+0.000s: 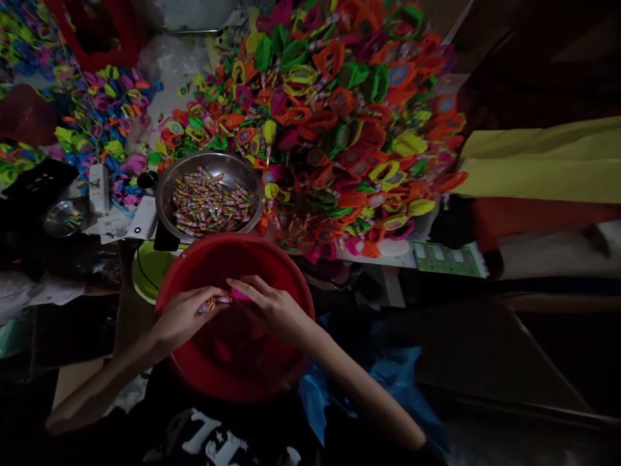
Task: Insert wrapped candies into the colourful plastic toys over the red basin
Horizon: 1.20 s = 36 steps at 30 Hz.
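Head view: over the red basin [194, 372], the left hand [182, 318] pinches a small candy stick [212, 303], the right hand [272, 309] grips a pink piece [239, 295], fingertips meeting. Steel bowl [167, 188] of sticks at twelve o'clock touches the basin's rim; toy heap [339, 123] at one crowds beyond.

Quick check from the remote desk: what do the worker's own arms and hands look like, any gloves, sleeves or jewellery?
Both are bare: the left hand and the right hand wear no gloves, and no rings or watch are visible in this dim view. The forearms are uncovered as far as they show. At the bottom of the picture is a black T-shirt with white printed lettering.
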Each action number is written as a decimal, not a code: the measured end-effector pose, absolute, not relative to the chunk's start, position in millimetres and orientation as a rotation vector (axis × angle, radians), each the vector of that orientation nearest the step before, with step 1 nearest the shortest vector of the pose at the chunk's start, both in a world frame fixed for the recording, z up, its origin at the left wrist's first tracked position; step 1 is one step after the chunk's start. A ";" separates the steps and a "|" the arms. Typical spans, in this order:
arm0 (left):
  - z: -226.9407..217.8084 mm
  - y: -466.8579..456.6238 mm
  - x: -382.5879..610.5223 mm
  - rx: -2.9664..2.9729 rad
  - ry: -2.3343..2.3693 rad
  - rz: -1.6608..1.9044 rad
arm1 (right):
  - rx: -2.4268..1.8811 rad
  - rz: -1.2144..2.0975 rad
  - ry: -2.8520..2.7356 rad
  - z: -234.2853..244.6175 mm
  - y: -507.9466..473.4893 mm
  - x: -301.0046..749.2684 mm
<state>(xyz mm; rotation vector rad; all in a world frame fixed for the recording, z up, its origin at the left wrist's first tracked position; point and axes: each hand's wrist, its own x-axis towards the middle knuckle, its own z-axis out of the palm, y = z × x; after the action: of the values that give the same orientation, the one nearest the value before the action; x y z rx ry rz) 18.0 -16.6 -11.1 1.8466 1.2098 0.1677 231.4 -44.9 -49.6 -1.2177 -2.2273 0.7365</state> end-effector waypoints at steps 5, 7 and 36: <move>-12.7 -17.7 21.0 1.915 1.233 0.142 | -1.243 0.509 -2.257 -44.1 -48.6 229.7; -14.0 -18.2 22.3 1.944 1.259 0.146 | -1.234 0.472 -2.250 -42.6 -48.1 229.0; -7.7 -24.6 23.7 1.964 1.177 0.114 | -1.141 0.305 -2.292 -49.0 -45.5 226.5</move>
<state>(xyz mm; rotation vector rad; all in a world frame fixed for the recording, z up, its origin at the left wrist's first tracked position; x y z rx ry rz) 23.7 -24.6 -7.7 1.9644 1.1768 0.1139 226.5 -45.5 -49.0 -1.1406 -2.2922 0.3046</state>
